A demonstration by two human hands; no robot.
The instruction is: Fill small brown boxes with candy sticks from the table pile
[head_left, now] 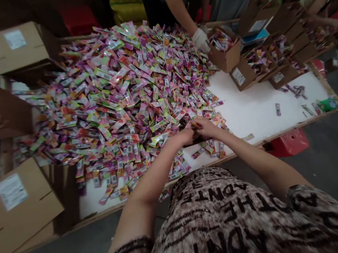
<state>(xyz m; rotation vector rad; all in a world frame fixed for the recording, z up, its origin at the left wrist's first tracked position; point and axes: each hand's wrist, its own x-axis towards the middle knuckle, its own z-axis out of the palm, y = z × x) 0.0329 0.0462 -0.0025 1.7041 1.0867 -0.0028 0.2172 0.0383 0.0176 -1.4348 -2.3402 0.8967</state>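
A large heap of small, long wrapped packets (129, 81) in pink, purple, green and orange covers much of the white table (243, 107). At the heap's near edge, my left hand (186, 136) is closed, its fingers curled; what lies in them is hidden. Right beside it, my right hand (205, 127) pinches a small packet (196, 126) with yellow and purple on it. The two hands nearly touch. Several loose packets (213, 147) lie just below my right hand.
Cardboard boxes stand at the near left (17, 208) and far left (18, 48). A person's hands hold another box (0, 109) at the left. Across the table, a co-worker's gloved hand (201, 41) touches a packet-filled box (226, 54). More filled boxes stand right. A red stool (290, 143) is below the edge.
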